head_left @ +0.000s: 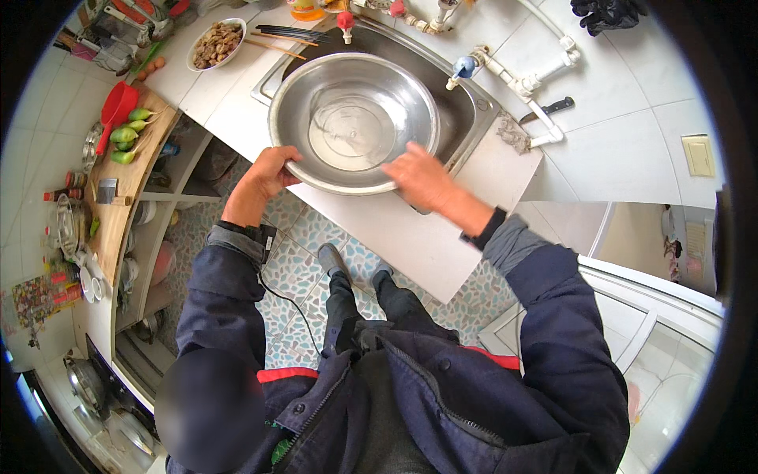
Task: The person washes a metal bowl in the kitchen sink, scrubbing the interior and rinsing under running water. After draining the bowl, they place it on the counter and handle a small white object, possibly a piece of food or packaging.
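A wide stainless steel basin (352,133) sits over the left part of the metal sink (474,124) and the counter edge. What looks like a little clear water covers its bottom, though glare makes this hard to tell. My left hand (269,172) grips the basin's rim at the near left, thumb inside and fingers beneath. Over the near right rim is my right hand (423,178), blurred, its fingers curled at the inner wall. Whether those fingers hold anything cannot be made out.
Behind the basin are red-handled (345,23) and blue-handled taps (465,68). Chopsticks (284,38) and a bowl of brown food pieces (219,44) lie left of them. A knife (548,109) hangs by the pipe. Green vegetables (124,135) and a red ladle (117,109) rest on the wooden board.
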Tool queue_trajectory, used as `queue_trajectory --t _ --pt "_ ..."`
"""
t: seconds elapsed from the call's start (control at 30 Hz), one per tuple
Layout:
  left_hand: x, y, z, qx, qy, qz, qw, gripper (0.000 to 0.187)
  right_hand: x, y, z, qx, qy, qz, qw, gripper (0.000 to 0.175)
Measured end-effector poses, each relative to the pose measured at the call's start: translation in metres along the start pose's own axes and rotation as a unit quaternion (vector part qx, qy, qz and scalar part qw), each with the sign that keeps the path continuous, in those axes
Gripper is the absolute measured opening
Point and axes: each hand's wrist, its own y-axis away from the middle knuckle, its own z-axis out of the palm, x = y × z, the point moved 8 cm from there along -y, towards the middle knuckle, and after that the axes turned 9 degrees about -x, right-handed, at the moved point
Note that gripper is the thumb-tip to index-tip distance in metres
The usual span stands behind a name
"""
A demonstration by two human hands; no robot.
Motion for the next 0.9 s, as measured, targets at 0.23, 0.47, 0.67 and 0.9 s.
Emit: queue_trajectory --t 0.23,0.47,0.67,0.9 --pt "-0.009 -0.008 -0.023 -0.028 -0.018 -0.029 0.999 0.016 -0.058 0.0 -0.012 0.1 -0.07 -0.029 0.992 0.041" --pt "0.018 -0.001 -0.024 -0.022 -0.117 -0.056 0.991 0.034 0.007 0.028 -0.014 0.119 0.11 -0.084 0.983 0.019" --pt "0.022 0.078 -0.002 0.08 -0.064 0.046 0.994 0.087 -0.048 0.019 -0.005 0.177 0.091 0.001 0.98 0.004" --pt "-0.079 0.086 0.101 0.12 0.179 0.13 0.968 0.053 -0.093 -0.007 0.002 0.19 0.015 0.057 0.98 0.005"
